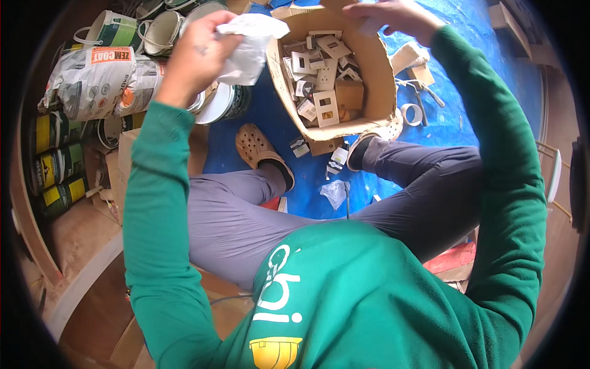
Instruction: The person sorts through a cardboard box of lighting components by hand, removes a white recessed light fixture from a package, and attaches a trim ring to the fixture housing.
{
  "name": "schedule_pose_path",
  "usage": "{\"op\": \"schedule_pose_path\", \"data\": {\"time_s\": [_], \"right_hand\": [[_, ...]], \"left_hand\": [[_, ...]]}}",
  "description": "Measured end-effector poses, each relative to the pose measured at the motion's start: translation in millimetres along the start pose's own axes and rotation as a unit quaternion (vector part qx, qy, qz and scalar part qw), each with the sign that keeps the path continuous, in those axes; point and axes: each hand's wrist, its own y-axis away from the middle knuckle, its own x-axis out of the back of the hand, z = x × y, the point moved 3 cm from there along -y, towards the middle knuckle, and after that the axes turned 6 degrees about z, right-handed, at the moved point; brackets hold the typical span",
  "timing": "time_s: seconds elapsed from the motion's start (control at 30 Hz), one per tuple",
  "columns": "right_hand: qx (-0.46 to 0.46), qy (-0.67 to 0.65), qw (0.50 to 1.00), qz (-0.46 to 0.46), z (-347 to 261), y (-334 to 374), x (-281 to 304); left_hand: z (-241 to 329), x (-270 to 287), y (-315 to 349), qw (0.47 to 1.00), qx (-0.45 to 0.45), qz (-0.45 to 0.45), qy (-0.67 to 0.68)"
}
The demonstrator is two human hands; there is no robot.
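My left hand point(206, 55) is closed on a crumpled white sheet point(251, 49), held up to the left of an open cardboard box point(376, 101). Whether the sheet is paper or thin plastic, I cannot tell. Over the box's far right rim is my right hand point(399, 17), fingers bent, with something small and pale at the fingertips that I cannot make out. Inside the box lie several white switch and socket plates point(326, 75), loose and overlapping, and a small brown carton point(350, 94). The box stands on a blue sheet between my feet.
Paint buckets point(117, 29) and filled white sacks point(92, 80) crowd the left side. Right of the box lie a tape roll point(411, 115) and pliers-like tools point(424, 95). Small packets point(337, 161) and a clear plastic bag point(334, 194) lie on the blue sheet point(301, 203).
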Motion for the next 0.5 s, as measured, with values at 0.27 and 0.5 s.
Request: {"op": "schedule_pose_path", "data": {"time_s": [0.27,0.5], "right_hand": [[0.106,-0.014,0.993,0.053,-47.6,148.7,48.6],[0.048,-0.104,0.992,0.060,-19.8,143.4,54.3]], "left_hand": [[-70.5,-142.7,-63.0,0.951,-0.066,-0.097,-0.288],[-115.4,-209.9,-85.2,0.938,-0.060,-0.125,-0.318]]}}
